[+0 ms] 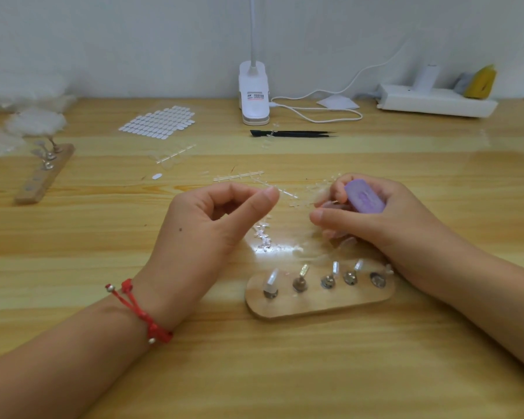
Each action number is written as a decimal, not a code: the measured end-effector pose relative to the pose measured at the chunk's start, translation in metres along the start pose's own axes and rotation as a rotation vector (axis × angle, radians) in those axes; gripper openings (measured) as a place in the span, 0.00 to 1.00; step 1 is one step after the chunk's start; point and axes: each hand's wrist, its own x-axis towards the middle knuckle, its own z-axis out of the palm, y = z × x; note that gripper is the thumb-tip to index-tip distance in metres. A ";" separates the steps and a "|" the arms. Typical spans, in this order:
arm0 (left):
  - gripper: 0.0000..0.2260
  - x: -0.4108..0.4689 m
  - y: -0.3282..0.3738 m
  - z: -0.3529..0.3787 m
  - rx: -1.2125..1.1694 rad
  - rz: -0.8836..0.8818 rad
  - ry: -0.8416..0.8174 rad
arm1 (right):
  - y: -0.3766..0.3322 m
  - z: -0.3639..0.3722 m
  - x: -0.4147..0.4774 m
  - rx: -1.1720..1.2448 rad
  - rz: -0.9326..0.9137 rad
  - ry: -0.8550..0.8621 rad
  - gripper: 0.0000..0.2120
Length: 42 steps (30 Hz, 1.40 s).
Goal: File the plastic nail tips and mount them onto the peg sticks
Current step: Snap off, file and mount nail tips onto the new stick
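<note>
— What is each grip doing?

— The right hand (375,213) is curled round one purple file block (365,199). Its fingertips are blurred, so I cannot tell whether they also hold a tip. The left hand (212,225) has its thumb and forefinger pressed together tip to tip, and I cannot tell whether anything clear sits between them.

— And the counts?

— Just below the right grip lies one near holder (319,306) with five sockets. Four of them carry pegs (300,284) topped with nail tips (273,278), and the fifth socket (377,279), nearest that wrist, shows only metal. I make out four clear runner strips (239,176), three beyond the two grips and one between them. Far left of the pinch is a second holder (44,173). Beyond the grips lie one pair of black tweezers (291,133) and one tab sheet (159,122).

— Is there room to move?

— The near holder's right end touches the right forearm. Bare table (88,237) runs from the left grip out to the second holder.
</note>
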 end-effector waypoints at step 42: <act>0.06 0.008 0.000 0.020 0.168 0.101 -0.169 | 0.008 -0.005 0.000 0.163 -0.059 -0.027 0.13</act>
